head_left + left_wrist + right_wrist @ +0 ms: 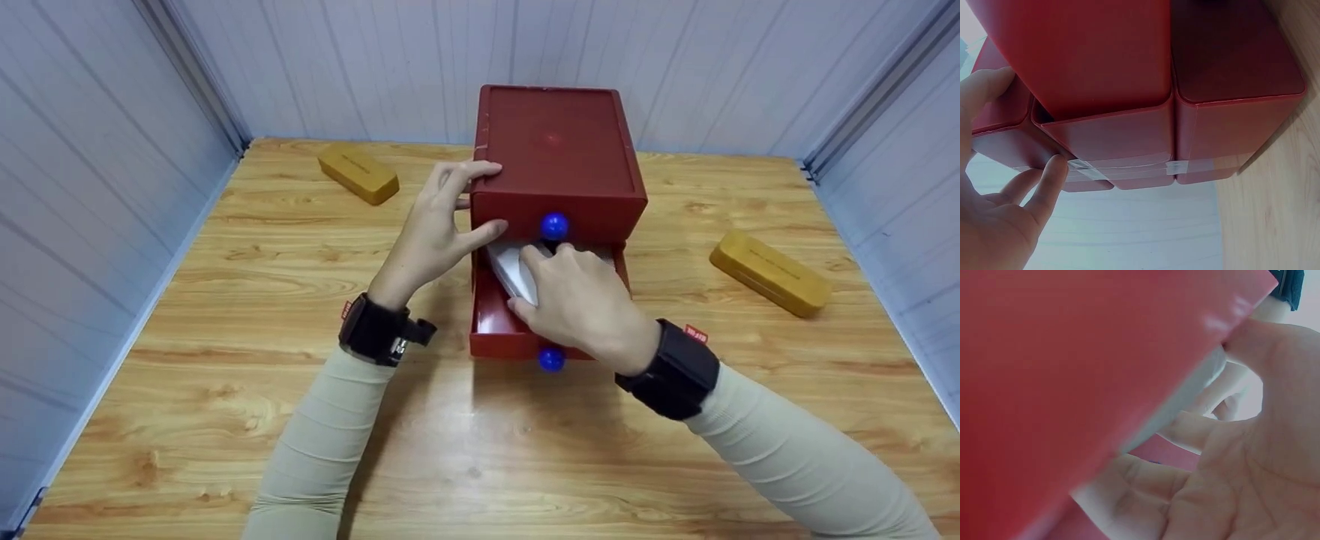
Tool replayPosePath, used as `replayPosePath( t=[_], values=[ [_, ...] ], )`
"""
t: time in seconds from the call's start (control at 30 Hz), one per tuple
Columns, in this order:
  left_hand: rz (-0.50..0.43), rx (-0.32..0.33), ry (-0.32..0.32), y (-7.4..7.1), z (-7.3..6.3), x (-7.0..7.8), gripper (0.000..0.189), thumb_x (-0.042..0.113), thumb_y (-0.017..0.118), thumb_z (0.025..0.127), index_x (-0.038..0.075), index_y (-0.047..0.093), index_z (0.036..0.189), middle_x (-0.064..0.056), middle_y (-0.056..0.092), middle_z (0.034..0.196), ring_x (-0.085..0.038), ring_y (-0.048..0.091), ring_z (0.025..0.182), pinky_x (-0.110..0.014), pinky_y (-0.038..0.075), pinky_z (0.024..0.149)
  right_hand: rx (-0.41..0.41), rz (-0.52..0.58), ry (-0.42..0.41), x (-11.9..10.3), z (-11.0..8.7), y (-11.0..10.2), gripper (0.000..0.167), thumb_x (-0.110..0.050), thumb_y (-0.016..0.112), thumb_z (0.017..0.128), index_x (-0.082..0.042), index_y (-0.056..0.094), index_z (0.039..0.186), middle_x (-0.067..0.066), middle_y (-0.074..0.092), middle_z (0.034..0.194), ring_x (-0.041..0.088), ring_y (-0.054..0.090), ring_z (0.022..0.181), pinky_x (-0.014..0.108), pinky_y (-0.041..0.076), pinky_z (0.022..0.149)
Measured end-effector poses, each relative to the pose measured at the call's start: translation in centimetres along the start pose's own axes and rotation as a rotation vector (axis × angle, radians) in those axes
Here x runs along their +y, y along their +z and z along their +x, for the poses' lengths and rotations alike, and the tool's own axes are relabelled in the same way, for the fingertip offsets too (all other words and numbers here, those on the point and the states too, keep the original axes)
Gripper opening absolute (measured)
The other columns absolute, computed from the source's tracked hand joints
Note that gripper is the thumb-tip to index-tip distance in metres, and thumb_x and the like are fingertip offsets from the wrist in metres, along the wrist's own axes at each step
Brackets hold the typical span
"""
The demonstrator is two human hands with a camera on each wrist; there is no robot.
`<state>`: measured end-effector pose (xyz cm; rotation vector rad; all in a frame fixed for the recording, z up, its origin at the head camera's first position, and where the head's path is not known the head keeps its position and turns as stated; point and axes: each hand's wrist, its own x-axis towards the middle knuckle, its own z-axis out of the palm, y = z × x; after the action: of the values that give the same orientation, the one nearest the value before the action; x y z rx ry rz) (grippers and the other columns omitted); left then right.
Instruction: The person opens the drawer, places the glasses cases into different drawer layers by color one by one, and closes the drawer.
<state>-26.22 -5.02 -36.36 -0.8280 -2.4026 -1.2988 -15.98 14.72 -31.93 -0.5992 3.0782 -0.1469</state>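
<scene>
A red drawer unit [559, 142] with blue ball knobs stands at the back of the table, a lower drawer [499, 322] pulled out toward me. My left hand [433, 225] rests at the unit's upper left corner, index finger on the top and thumb at the front face. In the left wrist view, its fairly straight fingertips [1053, 171] touch the unit's side. Reaching into the drawer, my right hand [581, 300] grips a smooth white object [514, 270] with a rounded edge. The right wrist view shows part of this white object [1185, 396] behind the red drawer wall; the rest is hidden.
One yellow-brown oblong block [358, 174] lies left of the unit, and a similar block [771, 274] lies to its right. Pale panels [360, 67] wall in the wooden table [262, 337] at the back and sides. Clear tape [1145, 169] runs across the unit.
</scene>
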Motion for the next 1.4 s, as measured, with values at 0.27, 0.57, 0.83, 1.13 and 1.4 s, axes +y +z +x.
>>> replayPosePath(
  t=[0.27,0.57,0.83,1.13,1.4],
  values=[
    [0.004,0.007,-0.001,-0.1,-0.1,0.0,0.061,0.024,0.085,0.094,0.023,0.057,0.148,-0.008,0.051,0.139,-0.019,0.063,0.125,-0.024,0.056,0.1,-0.092,0.003,0.029,-1.2,0.4,0.5,0.062,-0.047,0.071,0.099,-0.004,0.056,0.141,0.029,0.069,0.115,0.044,0.069,0.107,0.054,0.061,0.087],
    [-0.01,-0.002,0.002,0.0,-0.1,0.1,0.061,0.025,0.084,0.094,0.024,0.057,0.148,-0.007,0.052,0.138,-0.02,0.066,0.121,-0.027,0.057,0.1,-0.157,0.057,0.069,-1.4,1.1,0.7,0.068,-0.05,0.072,0.097,-0.008,0.05,0.145,0.027,0.068,0.117,0.043,0.069,0.11,0.053,0.06,0.089],
    [0.001,0.008,0.017,0.0,-0.1,0.1,0.061,0.023,0.084,0.094,0.021,0.057,0.148,-0.008,0.052,0.138,-0.018,0.061,0.126,-0.025,0.056,0.1,-0.207,0.099,0.072,-1.7,1.7,1.0,0.08,-0.062,0.069,0.096,-0.01,0.042,0.15,0.026,0.067,0.123,0.043,0.068,0.116,0.054,0.058,0.094],
    [0.005,0.009,0.014,-0.1,-0.1,0.0,0.061,0.023,0.084,0.094,0.022,0.056,0.148,-0.008,0.052,0.138,-0.019,0.064,0.123,-0.024,0.056,0.1,-0.253,0.163,0.068,-1.8,2.1,1.1,0.083,-0.059,0.071,0.096,-0.01,0.036,0.154,0.027,0.07,0.121,0.043,0.072,0.109,0.053,0.061,0.09],
    [0.007,0.009,0.011,-0.1,-0.2,0.0,0.061,0.023,0.084,0.094,0.022,0.056,0.148,-0.008,0.051,0.14,-0.017,0.06,0.128,-0.026,0.056,0.102,-0.288,0.227,0.034,-1.7,2.4,1.2,0.075,-0.052,0.071,0.098,-0.01,0.037,0.15,0.02,0.072,0.108,0.035,0.075,0.099,0.048,0.061,0.084]
  ],
)
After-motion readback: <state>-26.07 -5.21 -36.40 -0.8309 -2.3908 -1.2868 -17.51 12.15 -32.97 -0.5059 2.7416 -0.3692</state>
